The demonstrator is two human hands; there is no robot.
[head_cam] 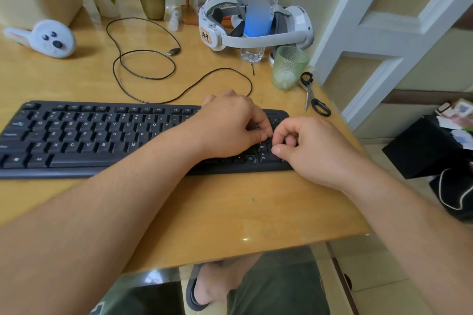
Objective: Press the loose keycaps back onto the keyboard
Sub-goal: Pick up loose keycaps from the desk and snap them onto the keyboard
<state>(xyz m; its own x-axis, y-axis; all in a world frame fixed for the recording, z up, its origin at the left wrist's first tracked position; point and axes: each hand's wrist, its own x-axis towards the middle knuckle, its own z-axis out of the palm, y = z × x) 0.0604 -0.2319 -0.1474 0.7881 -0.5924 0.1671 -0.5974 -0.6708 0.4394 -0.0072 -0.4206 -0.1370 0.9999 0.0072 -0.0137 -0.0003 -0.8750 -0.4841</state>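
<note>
Here, a person works at the right end of a black keyboard (pixel 102 135) lying across a wooden desk (pixel 230 212), both bare forearms reaching in from the near edge. The left hand (pixel 230 125) rests over the keys beside the number pad, fingers curled down with the tips against the keys. The right hand (pixel 314 148) sits just beside it, fingers bent inward and thumb tip pressed to the keys near the one marked "End"; whether either hand pinches a keycap cannot be told, as the fingertips hide what lies under them. One open key socket (pixel 250 158) shows in the bottom row, just below the two hands, its cap off. Behind the keyboard a black cable (pixel 143 64) loops across the desk. Farther back stand a clear water bottle (pixel 261 7), a white headset (pixel 256 25) and a green glass (pixel 288 69), with black-handled scissors (pixel 313 96) near the desk's right edge and a white rabbit-shaped toy (pixel 48 38) at far left.
</note>
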